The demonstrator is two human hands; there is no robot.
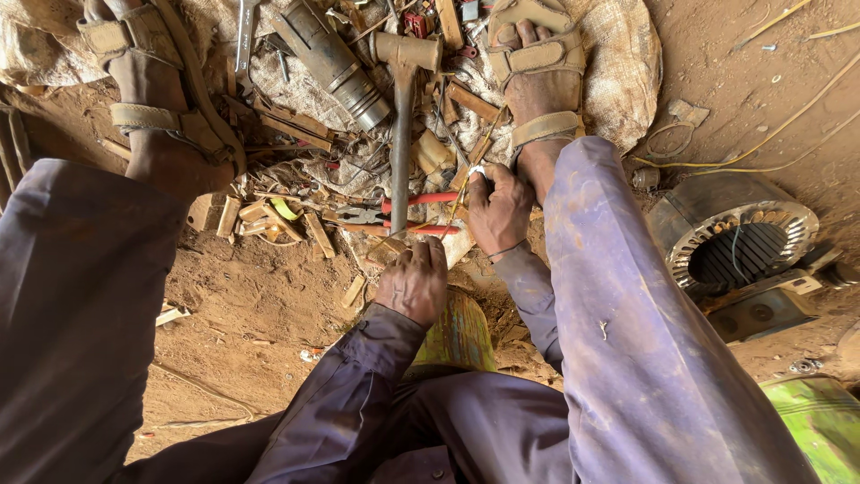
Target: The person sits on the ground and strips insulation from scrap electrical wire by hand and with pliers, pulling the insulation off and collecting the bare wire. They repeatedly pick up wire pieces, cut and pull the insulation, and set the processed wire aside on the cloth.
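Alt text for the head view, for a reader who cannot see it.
A seated person's right hand pinches a thin strip above red-handled pliers and a hammer, while the left hand rests fingers down beside it. Sandalled feet frame scattered tools on sacking; a motor stator lies on the dirt at right.

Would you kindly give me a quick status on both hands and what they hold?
Left hand closed, knuckles up, contents hidden. Right hand pinching a thin strip. Red-handled pliers and hammer lie just ahead.

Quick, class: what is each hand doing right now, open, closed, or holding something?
Left hand: closed, fingers curled down; what it holds cannot be told.
Right hand: closed, pinching a small white piece.
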